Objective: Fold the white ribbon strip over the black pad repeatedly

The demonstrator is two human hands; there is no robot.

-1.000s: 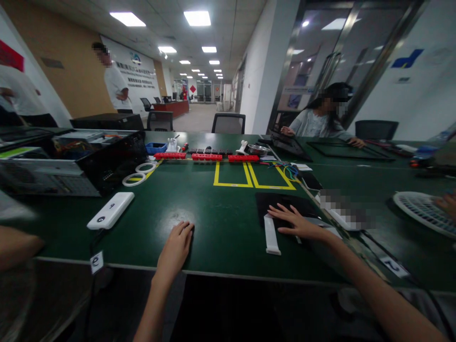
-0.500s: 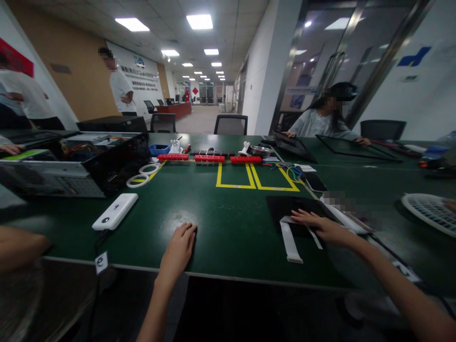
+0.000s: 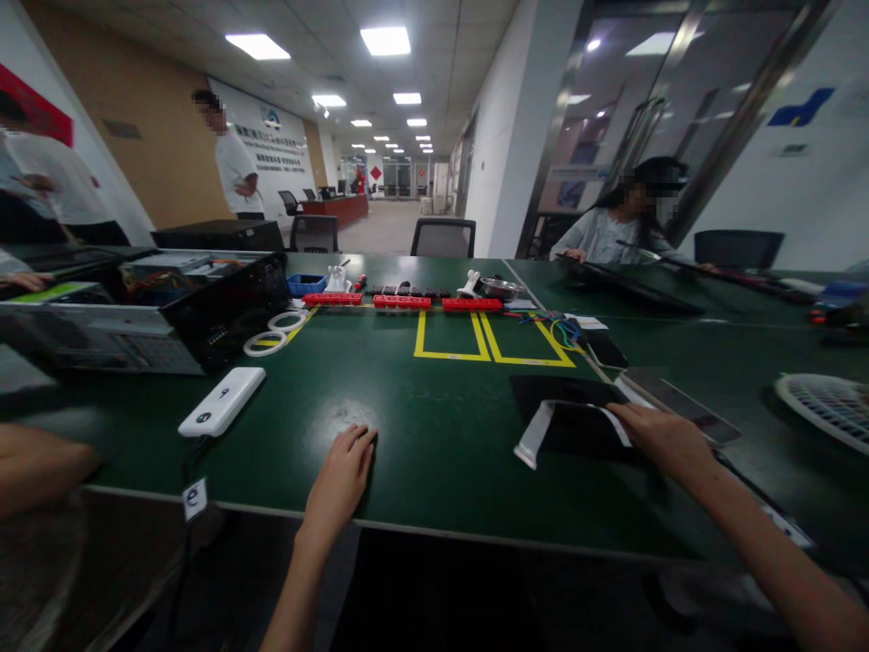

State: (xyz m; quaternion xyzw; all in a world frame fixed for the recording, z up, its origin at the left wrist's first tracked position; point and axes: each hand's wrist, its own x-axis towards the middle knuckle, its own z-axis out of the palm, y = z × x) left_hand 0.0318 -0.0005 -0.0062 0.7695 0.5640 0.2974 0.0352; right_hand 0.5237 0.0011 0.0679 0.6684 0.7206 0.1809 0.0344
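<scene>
My right hand [image 3: 669, 444] has its fingers closed on one end of a white flat ribbon cable [image 3: 538, 433]. The cable bends over a black mat [image 3: 577, 431], and its far end, with a small connector, hangs out to the left of the mat. Resting on the green tabletop near the front edge, my left hand [image 3: 345, 466] lies palm down with loosely curved fingers and holds nothing visible.
An opened computer case [image 3: 156, 317] stands at the left, near white rings [image 3: 266, 343] and a white power bank [image 3: 224, 400]. Red blocks [image 3: 402, 302] line the back behind yellow tape outlines [image 3: 453, 356]. A dark phone [image 3: 681, 403] and a white basket [image 3: 821, 398] lie right; co-workers sit around.
My right hand has moved right and closed on the ribbon cable's end. The cable's connector end has swung left and up. My left hand has stayed put.
</scene>
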